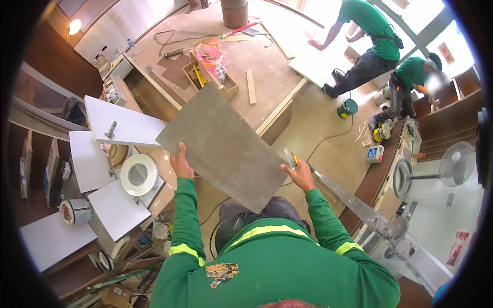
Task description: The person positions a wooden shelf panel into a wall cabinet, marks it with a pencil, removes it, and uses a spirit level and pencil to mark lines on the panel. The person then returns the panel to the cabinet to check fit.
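A flat grey-brown rectangular panel point(223, 146) is held up in front of my body, tilted across the view. My left hand point(182, 161) grips its left edge, thumb on the upper face and the other fingers hidden below. At the right edge, my right hand point(302, 176) touches the panel with its fingertips. The same hand is closed round a small tool with a yellow-and-black handle point(293, 160) and a pale tip; its exact kind is unclear. White boards point(123, 123) with metal hinges lie left of the panel, beside a round white roll point(138, 175).
A labelled tin point(76, 211) stands at left. Ahead, a raised platform bears a wooden tray point(231, 84), a pink bag point(210, 55) and a brown bin point(234, 14). Two co-workers in green point(377, 31) work at far right, near a green bucket point(347, 107). A cable point(328, 137) crosses the floor.
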### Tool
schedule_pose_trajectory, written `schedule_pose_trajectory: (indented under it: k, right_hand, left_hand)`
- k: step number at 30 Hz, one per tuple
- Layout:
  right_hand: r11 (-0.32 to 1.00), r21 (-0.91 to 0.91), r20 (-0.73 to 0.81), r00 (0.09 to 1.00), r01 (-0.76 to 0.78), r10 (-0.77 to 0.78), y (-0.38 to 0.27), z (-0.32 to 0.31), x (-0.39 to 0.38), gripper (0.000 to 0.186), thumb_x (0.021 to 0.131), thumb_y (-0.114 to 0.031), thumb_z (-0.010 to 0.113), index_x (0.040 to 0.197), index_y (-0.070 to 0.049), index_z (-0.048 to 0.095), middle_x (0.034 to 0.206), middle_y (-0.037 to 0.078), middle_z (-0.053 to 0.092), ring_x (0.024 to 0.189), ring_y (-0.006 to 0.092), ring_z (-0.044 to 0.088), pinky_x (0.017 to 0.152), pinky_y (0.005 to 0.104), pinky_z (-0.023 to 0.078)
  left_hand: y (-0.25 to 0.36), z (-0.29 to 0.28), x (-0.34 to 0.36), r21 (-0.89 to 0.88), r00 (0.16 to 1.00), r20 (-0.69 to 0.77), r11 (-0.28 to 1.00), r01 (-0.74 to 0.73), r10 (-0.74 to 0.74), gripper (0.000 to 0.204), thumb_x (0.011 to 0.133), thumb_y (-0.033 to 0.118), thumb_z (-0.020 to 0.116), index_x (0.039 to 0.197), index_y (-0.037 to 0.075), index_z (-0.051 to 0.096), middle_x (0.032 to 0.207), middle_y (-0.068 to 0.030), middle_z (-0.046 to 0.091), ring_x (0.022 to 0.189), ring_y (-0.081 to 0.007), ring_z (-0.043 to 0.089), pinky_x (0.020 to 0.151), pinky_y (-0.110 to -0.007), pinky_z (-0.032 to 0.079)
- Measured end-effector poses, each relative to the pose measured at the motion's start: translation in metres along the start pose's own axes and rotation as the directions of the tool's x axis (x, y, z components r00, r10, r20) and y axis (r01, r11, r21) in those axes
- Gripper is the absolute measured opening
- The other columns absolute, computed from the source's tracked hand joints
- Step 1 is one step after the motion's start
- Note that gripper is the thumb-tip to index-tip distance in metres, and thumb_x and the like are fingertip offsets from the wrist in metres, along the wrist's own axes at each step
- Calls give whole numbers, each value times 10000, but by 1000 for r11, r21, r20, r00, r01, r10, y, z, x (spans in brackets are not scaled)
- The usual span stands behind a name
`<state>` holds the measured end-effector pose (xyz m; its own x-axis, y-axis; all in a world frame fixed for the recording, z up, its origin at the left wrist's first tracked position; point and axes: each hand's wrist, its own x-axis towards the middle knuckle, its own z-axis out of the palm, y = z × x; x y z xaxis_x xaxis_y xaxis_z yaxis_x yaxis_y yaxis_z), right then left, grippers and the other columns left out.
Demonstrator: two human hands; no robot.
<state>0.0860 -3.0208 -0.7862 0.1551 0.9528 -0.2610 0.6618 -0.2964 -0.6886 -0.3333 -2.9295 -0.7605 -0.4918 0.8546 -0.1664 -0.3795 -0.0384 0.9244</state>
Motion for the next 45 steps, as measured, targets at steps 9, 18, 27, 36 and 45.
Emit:
schedule_pose_trajectory:
  k: [9,18,27,36,45]
  right_hand:
    - [939,133,308,914,-317,264,37,-133,141,279,876,-208,780,968,23,652,684,29,581,506,133,542,462,327,423]
    - [871,184,334,862,-456,381,74,-156,278,292,883,-176,791,1040,4,623,696,4,557,476,116,512,427,291,424]
    - [815,346,219,885,-464,411,107,-112,437,194,908,-150,755,945,-53,592,672,-1,526,452,118,500,408,302,418]
    - [806,352,207,880,-475,428,142,-40,629,180,901,-122,737,907,-55,570,665,9,492,451,147,467,416,334,421]
    - [859,245,239,887,-449,395,187,35,778,150,850,-62,695,799,28,587,611,72,532,450,205,521,410,371,417]
  left_hand:
    - [-138,139,126,-5,967,47,968,250,-250,615,930,262,813,1394,-39,542,1342,-126,641,1202,-241,616,1092,-397,467]
    - [-295,267,249,415,980,97,902,120,-175,742,951,386,768,1471,-55,475,1372,-191,611,1226,-274,606,1057,-395,477]
    - [-341,193,245,744,990,-36,666,-63,133,739,954,325,734,1551,35,410,1362,-223,573,1224,-380,572,1074,-476,457]
    - [-365,94,328,906,920,-338,332,260,201,843,887,398,800,1515,-15,418,1395,-302,565,1317,-463,527,1127,-498,427]
    - [-376,70,339,964,965,-263,46,262,9,514,986,340,660,1319,-46,592,1283,-324,623,1199,-482,599,1044,-522,473]
